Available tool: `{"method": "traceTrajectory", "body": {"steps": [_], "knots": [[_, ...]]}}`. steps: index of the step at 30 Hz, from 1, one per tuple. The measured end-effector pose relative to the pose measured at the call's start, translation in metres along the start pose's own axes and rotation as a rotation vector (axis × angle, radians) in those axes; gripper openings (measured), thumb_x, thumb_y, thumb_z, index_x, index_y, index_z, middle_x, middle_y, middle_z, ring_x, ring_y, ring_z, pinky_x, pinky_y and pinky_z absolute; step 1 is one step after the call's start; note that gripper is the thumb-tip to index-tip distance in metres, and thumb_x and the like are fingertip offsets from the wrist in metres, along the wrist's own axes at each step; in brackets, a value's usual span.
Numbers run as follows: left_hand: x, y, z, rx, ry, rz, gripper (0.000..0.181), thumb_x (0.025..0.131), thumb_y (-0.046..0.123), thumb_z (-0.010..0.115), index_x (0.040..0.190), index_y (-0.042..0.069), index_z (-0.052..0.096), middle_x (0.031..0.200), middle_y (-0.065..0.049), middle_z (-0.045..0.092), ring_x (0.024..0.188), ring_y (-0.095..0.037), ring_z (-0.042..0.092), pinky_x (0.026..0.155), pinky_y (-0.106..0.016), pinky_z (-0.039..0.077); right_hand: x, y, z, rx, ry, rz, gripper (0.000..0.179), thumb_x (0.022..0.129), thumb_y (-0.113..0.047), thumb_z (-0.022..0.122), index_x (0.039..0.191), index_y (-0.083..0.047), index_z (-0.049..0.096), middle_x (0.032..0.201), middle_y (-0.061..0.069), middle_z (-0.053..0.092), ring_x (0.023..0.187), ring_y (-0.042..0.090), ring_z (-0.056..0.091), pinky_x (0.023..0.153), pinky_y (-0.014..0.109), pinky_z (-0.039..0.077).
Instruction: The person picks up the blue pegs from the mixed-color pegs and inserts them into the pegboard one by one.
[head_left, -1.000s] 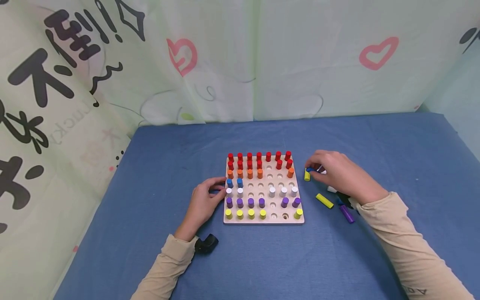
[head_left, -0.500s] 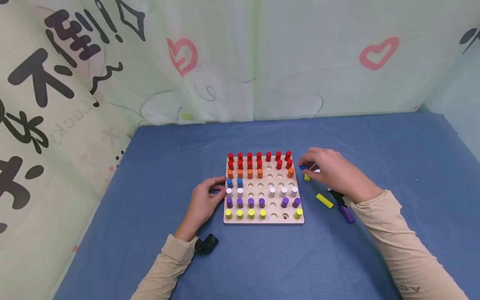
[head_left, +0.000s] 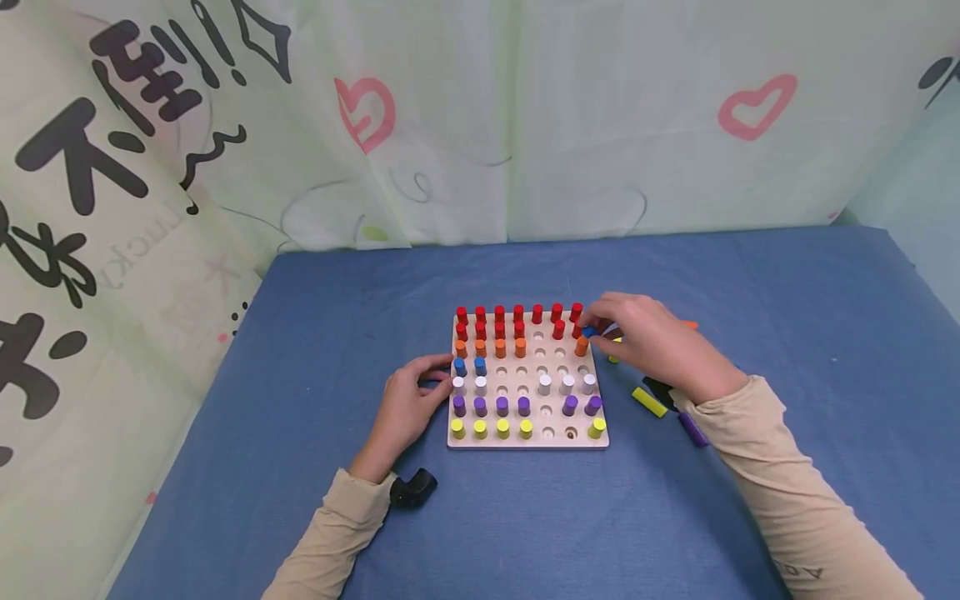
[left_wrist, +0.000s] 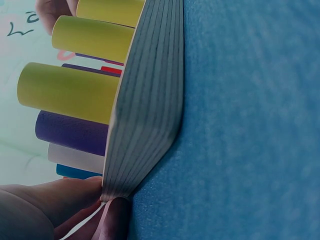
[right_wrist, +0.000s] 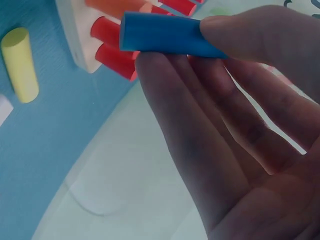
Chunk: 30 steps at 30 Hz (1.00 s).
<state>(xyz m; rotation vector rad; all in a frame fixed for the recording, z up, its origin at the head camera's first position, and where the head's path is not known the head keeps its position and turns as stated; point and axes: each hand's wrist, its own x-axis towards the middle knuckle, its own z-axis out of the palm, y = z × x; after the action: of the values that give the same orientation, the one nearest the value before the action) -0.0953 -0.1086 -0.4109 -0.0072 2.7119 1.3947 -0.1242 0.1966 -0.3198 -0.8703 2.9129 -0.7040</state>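
- Since the earlier frame, the right-hand grip (head_left: 645, 342) has moved left, carrying a blue peg (right_wrist: 165, 35) to the right edge of the pegboard (head_left: 525, 444).
- That grip pinches the blue peg between thumb and fingertips, close to the orange peg (head_left: 581, 346) standing at its row's right end.
- The left-hand grip (head_left: 408, 400) holds the pegboard's left edge between its fingers.
- In the pegboard, pegs stand upright in rows by colour, the red pegs (head_left: 537, 314) farthest back; two standing blue pegs (head_left: 480, 367) are at the left.
- Right of it, a yellow peg (head_left: 648, 402) and a purple peg (head_left: 693, 430) lie on the blue-covered worktop (head_left: 487, 525).
- Pale cloth (head_left: 600, 125) with pink hearts (head_left: 757, 107) hangs behind.
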Motion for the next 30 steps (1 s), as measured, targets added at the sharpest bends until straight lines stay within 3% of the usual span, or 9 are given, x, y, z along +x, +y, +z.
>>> {"method": "traceTrajectory", "body": {"steps": [8,14,30], "knots": [[0.000,-0.001,-0.001,0.003,-0.002,0.016,0.038,0.093,0.011,0.070,0.131,0.009,0.064,0.120,-0.009,0.067,0.103,-0.021,0.065,0.087,-0.036,0.058,0.004,-0.007,0.001,-0.018,-0.007,-0.021,0.019,0.085,0.002,0.073,0.103,-0.004,0.074,0.095,0.005,0.066,0.075,0.015,0.061,0.064,0.030,0.051],[0.001,-0.003,0.000,-0.003,0.003,0.037,0.037,0.093,0.010,0.069,0.129,0.008,0.065,0.118,-0.010,0.068,0.103,-0.021,0.066,0.085,-0.036,0.059,0.010,-0.010,0.005,-0.010,-0.011,-0.006,0.019,0.083,0.002,0.075,0.100,-0.005,0.073,0.097,0.005,0.065,0.084,0.020,0.064,0.070,0.034,0.055],[0.000,-0.002,0.000,0.005,0.009,0.048,0.037,0.093,0.010,0.069,0.130,0.007,0.064,0.120,-0.010,0.067,0.103,-0.021,0.066,0.085,-0.036,0.059,0.020,-0.022,0.010,0.040,-0.029,-0.024,0.016,0.086,0.002,0.072,0.101,-0.003,0.072,0.098,0.007,0.065,0.085,0.020,0.063,0.074,0.037,0.056]]}}
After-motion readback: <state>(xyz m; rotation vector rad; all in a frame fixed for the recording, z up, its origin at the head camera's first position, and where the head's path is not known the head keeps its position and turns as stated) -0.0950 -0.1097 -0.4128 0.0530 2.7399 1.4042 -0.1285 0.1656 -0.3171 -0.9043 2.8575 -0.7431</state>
